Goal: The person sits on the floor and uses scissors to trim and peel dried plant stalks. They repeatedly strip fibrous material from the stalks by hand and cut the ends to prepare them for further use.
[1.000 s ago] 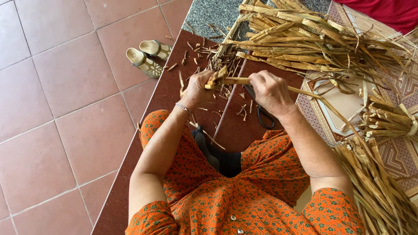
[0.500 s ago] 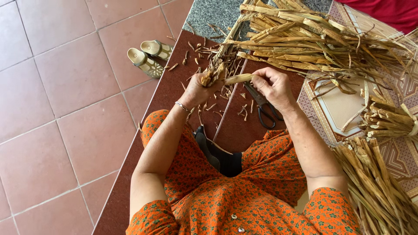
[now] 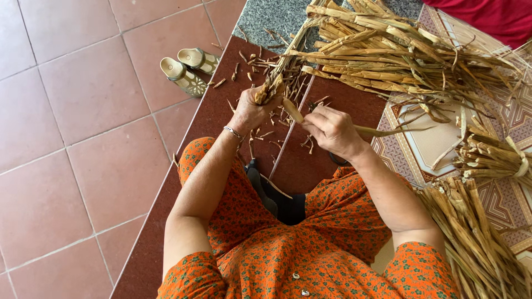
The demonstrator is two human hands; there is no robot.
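Note:
My left hand [image 3: 250, 112] grips the cut ends of a small bunch of dry straw-coloured stalks [image 3: 270, 89] that reaches up toward the big heap. My right hand [image 3: 331, 130] is closed on a single long dry stalk [image 3: 382, 132], whose cut end [image 3: 291, 109] points toward the left hand. Both hands hover over the dark red step [image 3: 210, 116], above my lap in orange patterned cloth. A silver bracelet [image 3: 233, 132] circles my left wrist.
A large heap of dry stalks [image 3: 399, 52] lies ahead on the right. A tied bundle [image 3: 490, 158] and loose stalks [image 3: 476, 238] lie on a patterned mat [image 3: 421, 149]. A pair of sandals [image 3: 185, 67] sits on the tiled floor. Trimmings litter the step.
The right hand has moved down and right, drawing one stalk out away from the bunch. The left hand stays on the bunch's ends, slightly raised.

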